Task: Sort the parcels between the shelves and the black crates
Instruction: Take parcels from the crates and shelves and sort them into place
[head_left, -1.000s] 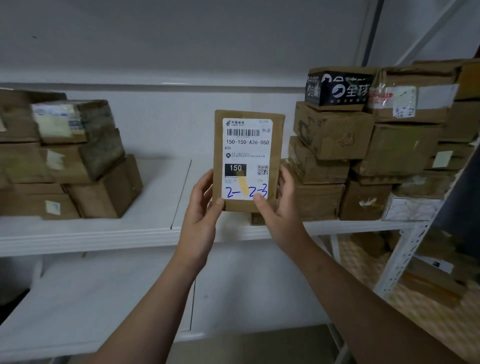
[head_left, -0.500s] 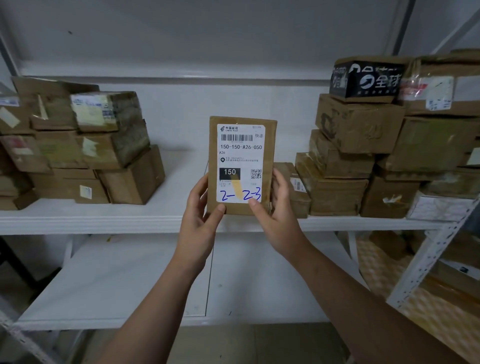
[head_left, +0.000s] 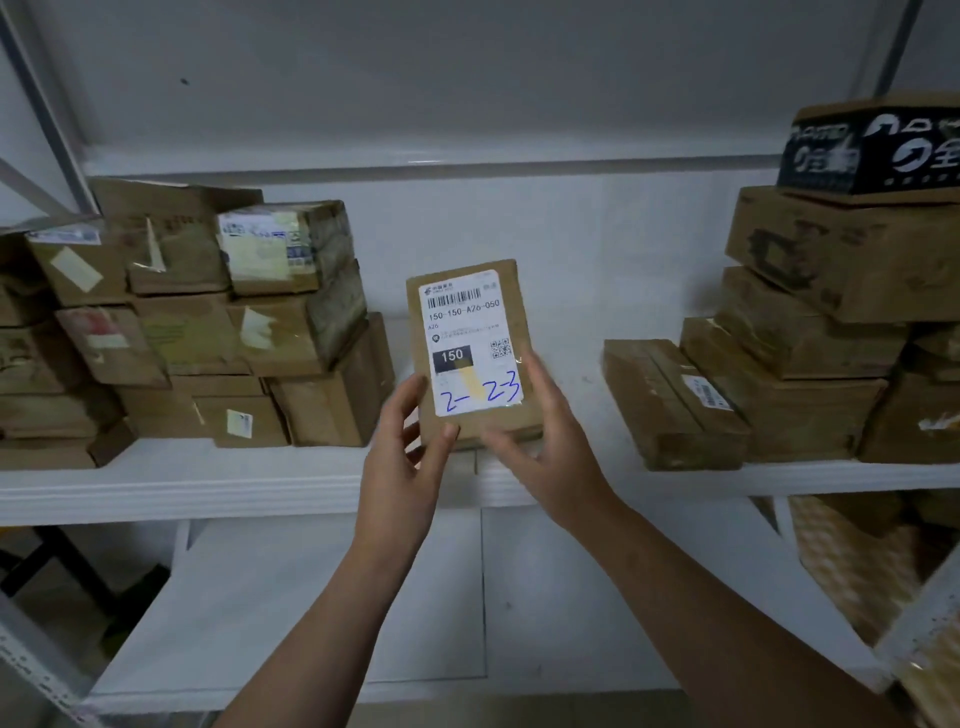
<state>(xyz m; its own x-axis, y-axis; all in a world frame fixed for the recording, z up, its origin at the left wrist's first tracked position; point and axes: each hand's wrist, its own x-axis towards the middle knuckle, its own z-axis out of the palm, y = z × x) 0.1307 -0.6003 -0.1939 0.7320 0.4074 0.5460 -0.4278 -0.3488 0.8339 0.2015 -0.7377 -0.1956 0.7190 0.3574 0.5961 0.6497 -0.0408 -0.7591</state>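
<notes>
A flat brown parcel (head_left: 470, 312) with a white label reading 150 and a blue handwritten 2-2-3 is held upright over the gap in the middle of the white shelf (head_left: 208, 486). My left hand (head_left: 402, 462) grips its lower left edge, thumb on the front. My right hand (head_left: 540, 441) holds its lower right edge, fingers along the side. The parcel's bottom edge is close above the shelf board; whether it touches is hidden by my hands.
Stacked cardboard parcels (head_left: 208, 322) fill the shelf's left part. Another stack (head_left: 810, 332) stands on the right, topped by a black printed box (head_left: 878, 150); a long box (head_left: 670, 400) lies nearest the gap. A lower shelf board (head_left: 311, 597) is below.
The parcel and both hands have moved forward toward the shelf gap and lowered toward the board. The view has shifted left, so the right stack sits farther right.
</notes>
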